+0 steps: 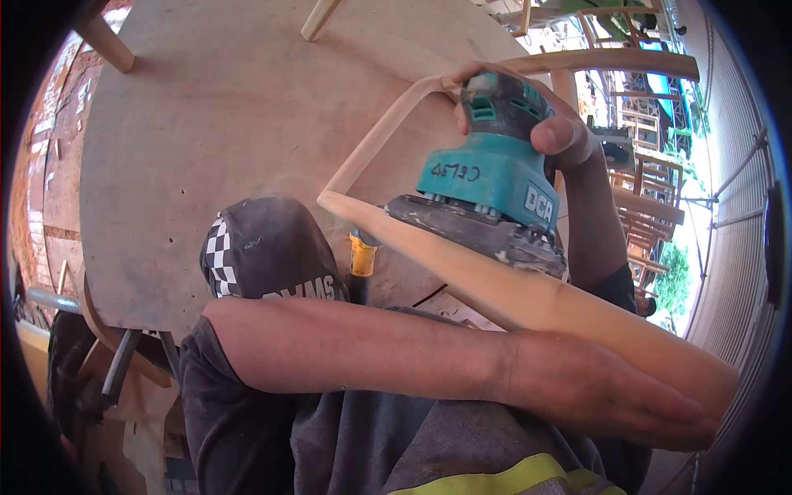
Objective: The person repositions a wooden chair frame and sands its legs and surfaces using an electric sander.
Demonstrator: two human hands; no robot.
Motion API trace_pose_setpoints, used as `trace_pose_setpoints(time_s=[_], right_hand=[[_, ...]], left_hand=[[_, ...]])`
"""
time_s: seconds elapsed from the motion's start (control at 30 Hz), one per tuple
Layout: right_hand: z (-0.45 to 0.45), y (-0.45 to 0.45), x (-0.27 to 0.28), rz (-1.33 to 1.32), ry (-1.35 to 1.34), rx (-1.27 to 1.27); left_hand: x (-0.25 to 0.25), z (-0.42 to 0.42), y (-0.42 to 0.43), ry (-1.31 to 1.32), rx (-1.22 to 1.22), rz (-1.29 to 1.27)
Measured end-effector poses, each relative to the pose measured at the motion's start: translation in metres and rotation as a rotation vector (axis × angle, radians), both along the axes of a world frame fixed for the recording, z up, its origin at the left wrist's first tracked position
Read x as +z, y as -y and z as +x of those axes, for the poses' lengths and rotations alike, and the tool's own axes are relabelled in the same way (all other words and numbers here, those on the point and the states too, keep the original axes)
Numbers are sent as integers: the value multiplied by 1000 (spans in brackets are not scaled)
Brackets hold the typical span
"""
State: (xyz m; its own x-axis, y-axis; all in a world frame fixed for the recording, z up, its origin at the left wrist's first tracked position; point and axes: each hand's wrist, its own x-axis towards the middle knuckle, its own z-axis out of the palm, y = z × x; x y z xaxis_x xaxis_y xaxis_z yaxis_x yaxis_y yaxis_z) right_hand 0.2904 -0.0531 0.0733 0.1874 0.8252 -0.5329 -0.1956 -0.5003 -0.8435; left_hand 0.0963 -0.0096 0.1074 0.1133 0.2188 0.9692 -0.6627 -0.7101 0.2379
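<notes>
My right hand [561, 136] is closed round the top of a teal and black sander [491, 169], its thumb and fingertips showing on either side. The sander's dark pad rests against the upper face of a pale, curved wooden piece [462, 268]. My left arm crosses the front of the view, and my left hand [610, 384] holds the wide right end of that piece. Its fingers lie nearly straight along the near edge; the thumb is hidden. A slimmer wooden bar [384, 136] joins the piece at its left corner.
Behind the piece is a large wooden board [206, 124] with wooden legs at its top edge. A dark cap with a checkered band [264, 247] shows at left centre, beside a yellow fitting [362, 254]. Wooden chair frames [648, 198] stand at the right.
</notes>
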Motion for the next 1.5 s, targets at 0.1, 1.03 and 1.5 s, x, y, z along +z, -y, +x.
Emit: trace_pose_setpoints(time_s=[0.1,1.03,1.5], right_hand=[[9,14,-1,1,-52,-2],[47,-41,3,-65,-199,483],[46,-5,4,-56,-54,309]], left_hand=[[1,0,-3,-7,51,-3],[7,19,11,224,56,-150],[4,15,7,195,-11,-48]])
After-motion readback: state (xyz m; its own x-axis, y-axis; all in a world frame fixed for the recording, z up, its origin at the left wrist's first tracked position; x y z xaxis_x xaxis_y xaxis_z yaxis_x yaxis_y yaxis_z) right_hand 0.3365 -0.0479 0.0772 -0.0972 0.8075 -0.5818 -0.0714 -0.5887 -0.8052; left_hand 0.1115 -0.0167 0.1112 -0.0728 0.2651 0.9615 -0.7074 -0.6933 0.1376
